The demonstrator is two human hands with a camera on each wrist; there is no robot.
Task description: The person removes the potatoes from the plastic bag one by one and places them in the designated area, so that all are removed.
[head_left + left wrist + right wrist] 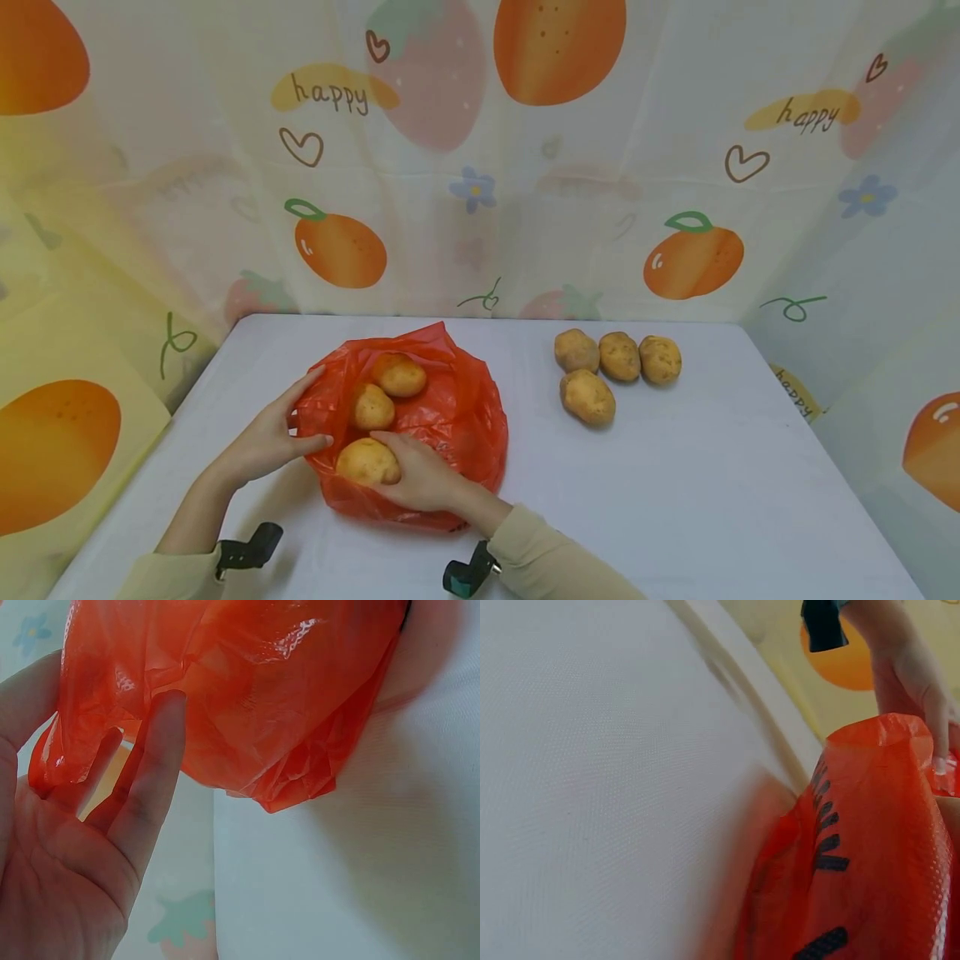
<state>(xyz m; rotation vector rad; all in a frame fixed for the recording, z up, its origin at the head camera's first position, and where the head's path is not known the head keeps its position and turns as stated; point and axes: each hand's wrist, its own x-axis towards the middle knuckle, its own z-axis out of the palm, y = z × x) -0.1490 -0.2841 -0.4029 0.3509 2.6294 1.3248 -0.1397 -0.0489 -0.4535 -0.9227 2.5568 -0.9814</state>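
A red plastic bag (487, 408) stands with its mouth spread on the table. My left hand (262, 440) holds the bag's left edge, thumb over the rim and fingers along the outside; in the left wrist view, the thin film (247, 697) hangs about its fingers. Reaching in over the near rim, my right hand (426, 477) grips a potato (366, 462) low in the mouth. Two more potatoes lie inside the bag, one at the back (400, 375) and one at the left (372, 407). The right wrist view shows the bag's outside (870, 825) with black print, hiding the right hand.
Several potatoes (619, 357) sit in a cluster to the right of the bag, one (588, 397) in front of the back row. The white table (675, 500) meets a fruit-patterned cloth (525, 233) at its back edge.
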